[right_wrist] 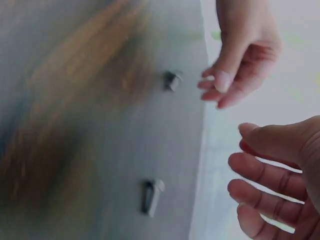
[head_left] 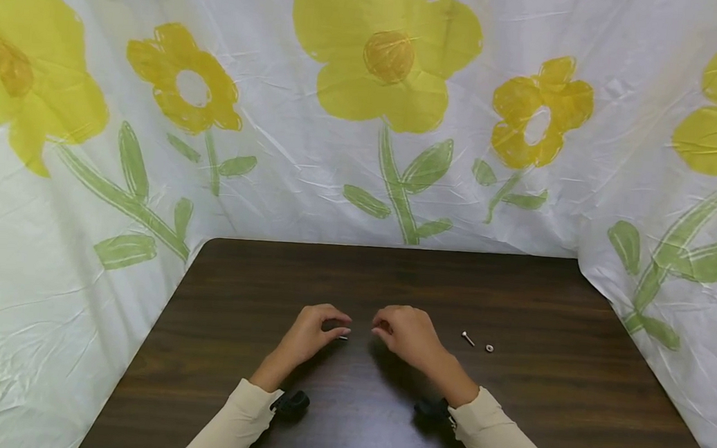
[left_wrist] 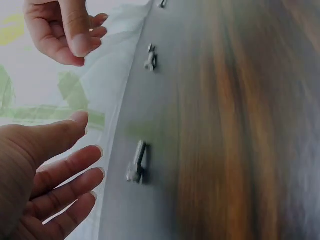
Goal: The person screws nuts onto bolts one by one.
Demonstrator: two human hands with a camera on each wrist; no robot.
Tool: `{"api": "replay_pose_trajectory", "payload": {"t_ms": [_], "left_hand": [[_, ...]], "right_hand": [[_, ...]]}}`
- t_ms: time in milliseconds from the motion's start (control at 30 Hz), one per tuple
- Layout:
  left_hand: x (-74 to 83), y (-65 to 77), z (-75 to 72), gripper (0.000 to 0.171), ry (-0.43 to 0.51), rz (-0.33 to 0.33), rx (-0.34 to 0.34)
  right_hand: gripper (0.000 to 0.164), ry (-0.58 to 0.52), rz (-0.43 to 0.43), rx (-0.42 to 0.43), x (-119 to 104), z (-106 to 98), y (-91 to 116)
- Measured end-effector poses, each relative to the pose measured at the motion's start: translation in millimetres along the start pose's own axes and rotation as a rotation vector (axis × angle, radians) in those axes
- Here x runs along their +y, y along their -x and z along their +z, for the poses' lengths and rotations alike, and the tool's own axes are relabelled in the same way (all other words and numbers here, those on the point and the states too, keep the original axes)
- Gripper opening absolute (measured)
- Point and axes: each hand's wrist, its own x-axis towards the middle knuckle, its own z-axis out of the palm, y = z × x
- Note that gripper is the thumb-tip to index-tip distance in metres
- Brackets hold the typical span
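Both hands hover over the table, facing each other with a gap between their fingertips. My left hand [head_left: 310,330] holds nothing; its fingers are loosely bent in the left wrist view. A small metal bolt [left_wrist: 137,162] lies on the table near it, with a wider lump at one end. In the head view only a sliver of this metal piece [head_left: 343,337] shows below the left fingertips. My right hand [head_left: 410,335] is empty too, fingers spread and slightly bent in the right wrist view. To its right lie a bolt [head_left: 468,338] and a nut [head_left: 490,348].
The dark wood-grain table [head_left: 392,275] has a rounded far edge. Behind it and at both sides hangs a white cloth [head_left: 310,207] printed with yellow flowers. A dark wrist camera [head_left: 291,404] sits under the left cuff, and another [head_left: 431,411] under the right.
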Motion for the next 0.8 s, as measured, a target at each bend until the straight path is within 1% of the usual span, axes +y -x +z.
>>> {"api": "replay_pose_trajectory", "payload": {"t_ms": [167, 400, 533, 600, 800], "left_hand": [[9.8, -4.5, 6.5, 0.02, 0.012, -0.009, 0.006], [25.2, -8.9, 15.8, 0.024, -0.025, -0.017, 0.007], [32.8, -10.5, 22.6, 0.024, -0.077, -0.017, 0.002], [35.3, -11.7, 26.8, 0.024, -0.105, -0.024, 0.0], [40.0, -19.4, 37.4, 0.021, -0.167, -0.061, 0.005]], "right_hand": [[0.011, -0.023, 0.035, 0.045, 11, -18, 8], [0.013, -0.026, 0.079, 0.061, 23, -36, 19], [0.015, -0.03, 0.096, 0.041, 31, -38, 23], [0.017, -0.022, 0.11, 0.018, 35, -37, 25], [0.02, 0.067, 0.153, -0.056, 49, -29, 24]]}}
